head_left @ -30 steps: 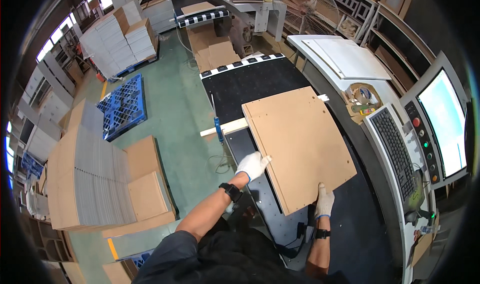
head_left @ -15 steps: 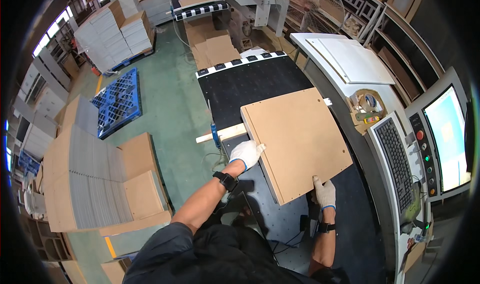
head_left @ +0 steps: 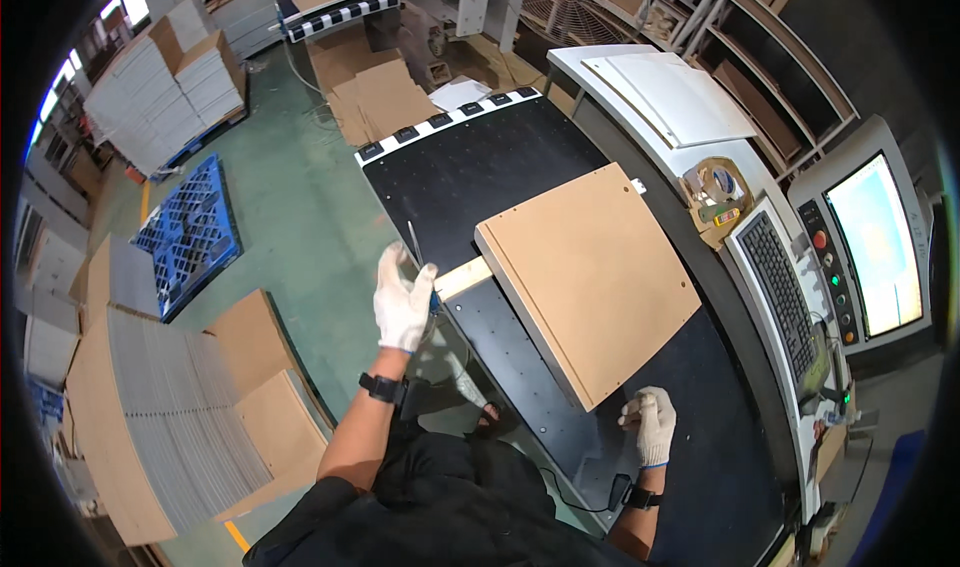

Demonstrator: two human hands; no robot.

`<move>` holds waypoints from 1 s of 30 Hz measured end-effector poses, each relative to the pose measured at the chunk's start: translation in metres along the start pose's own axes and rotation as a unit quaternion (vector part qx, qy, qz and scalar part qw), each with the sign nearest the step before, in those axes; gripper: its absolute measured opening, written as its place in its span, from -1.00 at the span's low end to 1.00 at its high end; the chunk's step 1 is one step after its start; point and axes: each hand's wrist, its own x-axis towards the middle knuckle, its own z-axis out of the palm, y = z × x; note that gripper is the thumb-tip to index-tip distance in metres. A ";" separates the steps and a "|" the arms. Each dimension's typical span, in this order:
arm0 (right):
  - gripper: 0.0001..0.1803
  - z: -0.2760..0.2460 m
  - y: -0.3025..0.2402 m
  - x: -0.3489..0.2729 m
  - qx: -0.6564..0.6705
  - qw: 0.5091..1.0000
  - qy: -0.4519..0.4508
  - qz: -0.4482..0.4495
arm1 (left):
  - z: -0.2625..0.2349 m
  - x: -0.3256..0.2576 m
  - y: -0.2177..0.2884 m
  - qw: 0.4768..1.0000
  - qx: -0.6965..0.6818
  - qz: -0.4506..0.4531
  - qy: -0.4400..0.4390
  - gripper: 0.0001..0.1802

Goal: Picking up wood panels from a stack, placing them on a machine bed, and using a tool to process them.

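A tan rectangular board [head_left: 595, 277] with small holes along its edges lies on the black work table [head_left: 470, 167]. A pale wooden strip [head_left: 463, 279] sticks out from under its left side. My left hand [head_left: 402, 307], in a white knit glove, is off the board with fingers and thumb spread. It is beside a blue-handled tool [head_left: 435, 302] with a thin metal rod, partly hidden by the hand; no grip on it shows. My right hand [head_left: 652, 425], also gloved, is just off the board's near right corner, fingers curled in, with nothing visible in them.
To the right are a keyboard [head_left: 780, 285], a lit monitor [head_left: 875, 247] and a box of tape rolls [head_left: 718, 192]. White panels [head_left: 680, 97] lie on the side table. On the left floor are stacked cardboard sheets [head_left: 180, 407] and a blue pallet [head_left: 195, 232].
My left hand has let go of the board's left edge and moved left to the blue-handled tool. My right hand has come off the near edge and curled. The view has shifted.
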 end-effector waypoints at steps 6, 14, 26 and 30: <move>-0.57 0.161 -0.070 -0.001 -0.040 0.983 -0.168 -0.053 | -0.003 0.053 -0.016 0.847 -0.326 -0.213 -0.361 -0.67; -0.35 0.286 -0.120 0.001 -0.225 0.929 -0.205 -0.212 | -0.051 0.060 0.021 0.565 -0.618 -0.408 -0.365 -0.62; -0.61 0.215 -0.248 0.051 -0.647 0.754 -0.113 -0.028 | -0.037 0.018 -0.071 0.575 -0.418 -0.406 -0.574 -0.83; -0.63 0.208 -0.271 0.051 -0.689 0.710 -0.145 -0.008 | -0.054 0.012 -0.115 0.568 -0.382 -0.404 -0.607 -0.80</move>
